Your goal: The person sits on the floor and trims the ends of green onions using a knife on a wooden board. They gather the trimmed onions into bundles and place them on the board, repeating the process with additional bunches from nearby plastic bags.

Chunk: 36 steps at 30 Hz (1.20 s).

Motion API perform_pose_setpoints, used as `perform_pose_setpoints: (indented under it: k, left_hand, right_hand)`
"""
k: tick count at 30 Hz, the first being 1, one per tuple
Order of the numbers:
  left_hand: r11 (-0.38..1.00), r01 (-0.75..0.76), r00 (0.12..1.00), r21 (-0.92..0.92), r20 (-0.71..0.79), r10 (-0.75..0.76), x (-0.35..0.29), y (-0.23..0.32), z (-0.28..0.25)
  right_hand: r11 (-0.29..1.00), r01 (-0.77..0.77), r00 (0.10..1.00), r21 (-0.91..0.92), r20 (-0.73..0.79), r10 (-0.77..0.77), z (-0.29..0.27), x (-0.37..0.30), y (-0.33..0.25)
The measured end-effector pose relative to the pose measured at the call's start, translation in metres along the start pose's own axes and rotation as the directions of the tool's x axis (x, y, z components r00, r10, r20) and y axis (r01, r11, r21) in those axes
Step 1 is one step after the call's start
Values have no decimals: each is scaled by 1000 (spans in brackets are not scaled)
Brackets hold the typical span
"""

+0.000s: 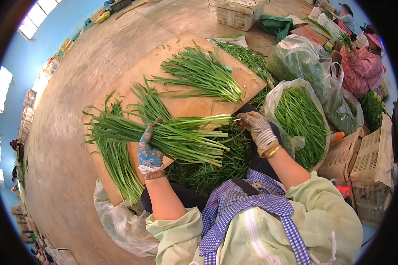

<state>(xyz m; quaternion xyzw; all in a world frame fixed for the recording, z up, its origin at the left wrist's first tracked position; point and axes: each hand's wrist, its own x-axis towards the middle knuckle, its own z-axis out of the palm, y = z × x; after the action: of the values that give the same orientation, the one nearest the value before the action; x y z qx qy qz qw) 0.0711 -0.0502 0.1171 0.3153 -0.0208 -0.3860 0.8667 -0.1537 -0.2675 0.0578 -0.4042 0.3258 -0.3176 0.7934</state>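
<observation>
My left hand [150, 154], in a blue flowered glove, is closed round a thick bunch of garlic chives [188, 134]. The pale stem ends point right, the green leaves trail left. Beside those ends my right hand [257, 128], in a striped, stained glove, has its fingers pinched at a thin pale stalk end; the fingertips are partly hidden. Under the bunch is a tan board [179, 105] bearing more chives: one bunch [208, 77] at its far side, one [151, 102] in the middle, one [124, 163] at the left edge.
Loose green leaves [212, 176] lie heaped below my hands. To the right stand plastic bags of greens [298, 115] and plastic crates [369, 159]. A person in a pink checked top [362, 68] sits beyond them. A white crate [236, 15] stands at the back.
</observation>
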Motion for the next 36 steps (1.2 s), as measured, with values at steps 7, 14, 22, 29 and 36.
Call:
perform_pose_setpoints:
  k: [7,14,22,29,36]
  left_hand:
    - [998,-50,999,27,19,49,-3,3,-3]
    - [987,-102,994,128,47,97,0,-11,0]
    - [992,-110,988,-69,101,116,4,16,-34]
    - [989,-130,990,-66,48,133,11,10,-34]
    - [991,-119,993,-57,10,120,11,17,-43]
  right_hand:
    - [813,-260,911,-520,146,385,70,-30,-38]
    - [820,-569,786,-63,251,565,74,0,2]
    - [246,-80,913,-966,29,408,-15,-11,-36]
    - [603,253,850,-757,472,235,32,-19,-16]
    - [934,-256,823,-249,450,346,13,-21,9]
